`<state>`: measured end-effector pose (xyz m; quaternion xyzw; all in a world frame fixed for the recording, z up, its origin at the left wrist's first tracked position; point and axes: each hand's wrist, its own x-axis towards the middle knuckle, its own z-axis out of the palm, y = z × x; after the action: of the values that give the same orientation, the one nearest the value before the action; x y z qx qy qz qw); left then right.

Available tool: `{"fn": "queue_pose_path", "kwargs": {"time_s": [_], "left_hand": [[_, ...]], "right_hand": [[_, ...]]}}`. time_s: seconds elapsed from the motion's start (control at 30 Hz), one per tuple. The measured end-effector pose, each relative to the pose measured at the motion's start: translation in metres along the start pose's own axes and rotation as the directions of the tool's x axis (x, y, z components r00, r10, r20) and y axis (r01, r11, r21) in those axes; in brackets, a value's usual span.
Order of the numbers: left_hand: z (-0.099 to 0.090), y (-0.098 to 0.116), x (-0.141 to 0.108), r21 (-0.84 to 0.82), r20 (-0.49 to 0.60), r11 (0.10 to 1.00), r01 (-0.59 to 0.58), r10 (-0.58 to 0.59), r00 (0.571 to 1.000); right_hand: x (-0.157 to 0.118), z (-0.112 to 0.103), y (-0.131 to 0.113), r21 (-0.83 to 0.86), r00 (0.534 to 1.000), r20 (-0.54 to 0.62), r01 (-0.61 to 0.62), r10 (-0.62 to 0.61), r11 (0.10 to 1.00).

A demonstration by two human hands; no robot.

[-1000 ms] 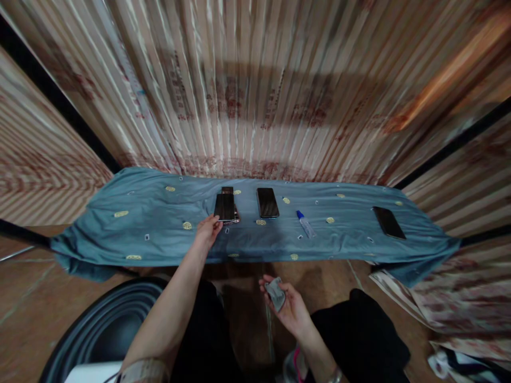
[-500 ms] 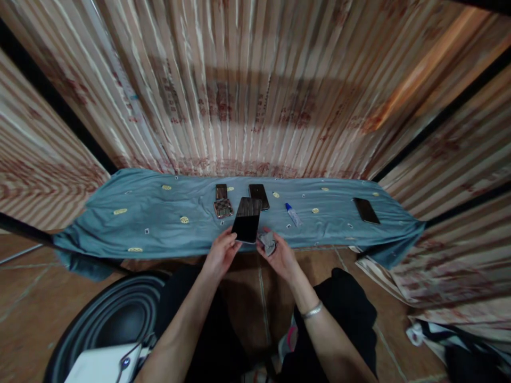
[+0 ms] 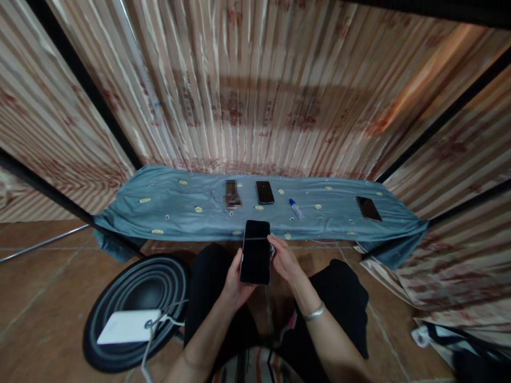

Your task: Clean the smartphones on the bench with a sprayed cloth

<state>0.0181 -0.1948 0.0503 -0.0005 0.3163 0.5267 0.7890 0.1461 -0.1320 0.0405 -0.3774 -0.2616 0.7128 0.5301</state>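
- The black phone (image 3: 255,255), landmark for every place here, is held up between the two hands, its upper end overlapping the near edge of the cloth-covered surface (image 3: 191,226) in view.
- Its long axis points away from the person, towards the surface; the dark screen faces up.
- Left hand (image 3: 235,284): its grip is closed on the phone's lower left side, with the fingers partly hidden underneath.
- Right hand (image 3: 286,259): at the phone's right edge, fingertips touching it, with a grey cloth (image 3: 272,250) mostly hidden in its grip; whether it also bears the phone I cannot tell.
- Both hands touch the phone, so neither is nearer.
- Beyond the phone lies a second phone (image 3: 264,192); beyond and to its right, a blue-capped tube (image 3: 296,209).
- Well to its right lies a dark slab (image 3: 369,208).
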Motion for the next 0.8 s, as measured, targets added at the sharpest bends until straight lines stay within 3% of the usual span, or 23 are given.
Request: {"fn": "queue_pose_path", "kwargs": {"time_s": [0.17, 0.3, 0.43, 0.53, 0.6, 0.7, 0.8], "left_hand": [[0.006, -0.001, -0.013, -0.026, 0.094, 0.998, 0.052, -0.049, 0.994], [0.002, -0.001, -0.016, 0.009, -0.014, 0.999, 0.038, -0.038, 0.999], [0.001, -0.003, -0.012, 0.082, -0.088, 0.996, -0.040, 0.047, 0.995], [0.002, -0.005, -0.011, 0.108, -0.037, 0.988, -0.110, 0.115, 0.993], [0.002, -0.006, -0.010, 0.119, 0.021, 0.979, -0.165, 0.164, 0.986], [0.002, -0.009, -0.009, 0.125, 0.089, 0.958, -0.256, 0.247, 0.965], [0.004, -0.013, -0.006, 0.112, 0.132, 0.951, -0.287, 0.272, 0.953]], "right_hand": [[-0.005, 0.003, -0.001, -0.189, 0.996, 0.059, 0.077, -0.067, 0.979], [-0.005, -0.001, 0.004, -0.276, 0.985, 0.047, 0.174, -0.168, 0.945], [-0.006, 0.003, 0.007, -0.311, 0.982, 0.083, 0.188, -0.170, 0.932], [-0.006, 0.004, 0.005, -0.338, 0.979, 0.098, 0.204, -0.181, 0.919], [-0.007, 0.002, 0.003, -0.400, 0.965, 0.046, 0.255, -0.258, 0.881], [-0.011, 0.003, -0.005, -0.555, 0.894, 0.031, 0.387, -0.447, 0.736], [-0.020, 0.013, -0.013, -0.721, 0.793, 0.249, 0.535, -0.556, 0.441]]}}
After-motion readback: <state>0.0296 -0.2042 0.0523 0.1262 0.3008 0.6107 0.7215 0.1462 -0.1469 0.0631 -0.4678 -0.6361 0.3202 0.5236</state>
